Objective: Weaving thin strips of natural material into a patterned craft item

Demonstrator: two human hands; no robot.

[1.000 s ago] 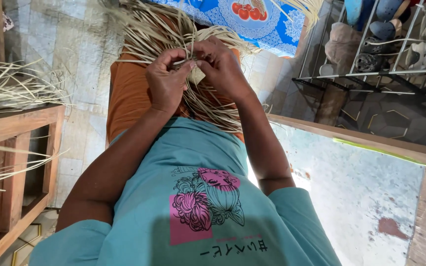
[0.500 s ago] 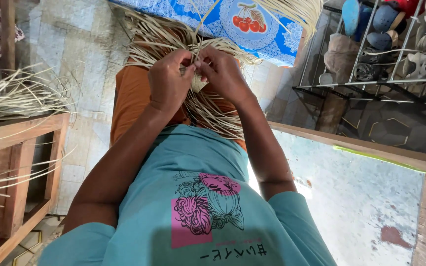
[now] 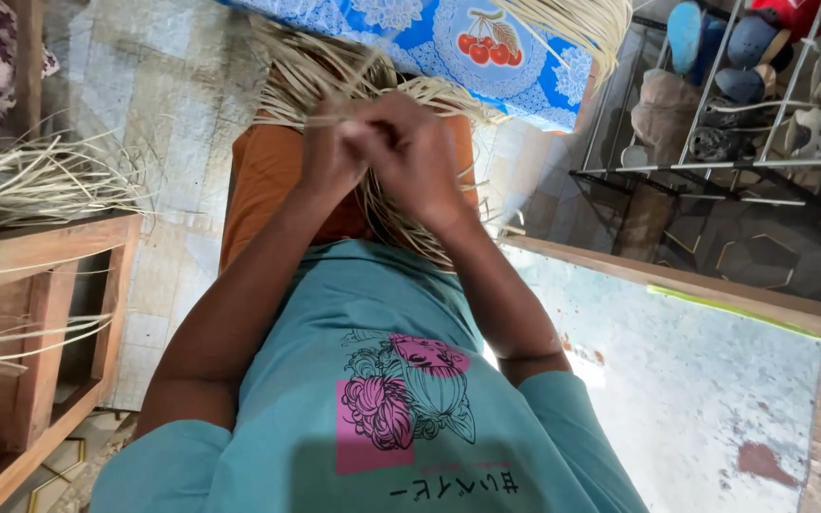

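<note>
Head view, landmark: the bundle of pale straw strips lying across the lap, which is covered in orange cloth.
Left hand: at the near edge of the bundle, touching the right hand; its fingers are curled in and pressed together around a few strips, though motion blur hides the exact pinch.
Right hand: just right of the left hand, over the middle of the bundle; its fingers are bent in and closed on the strips, the tips hidden behind the knuckles.
Straw strips: they fan out beyond both hands towards the blue patterned cloth, and some run back under the wrists towards the teal shirt.
Done so far: as a judgement, a patch of crossed strips seems to lie beneath the hands, but blur makes its extent hard to tell.
Left to do: many strip ends beyond the hands hang loose and unwoven, so the larger part looks unfinished.
Left of the bundle: a second loose sheaf of straw rests on a wooden frame, well apart from the hands.
Right of the bundle: a wire rack of shoes stands apart, untouched.
</note>
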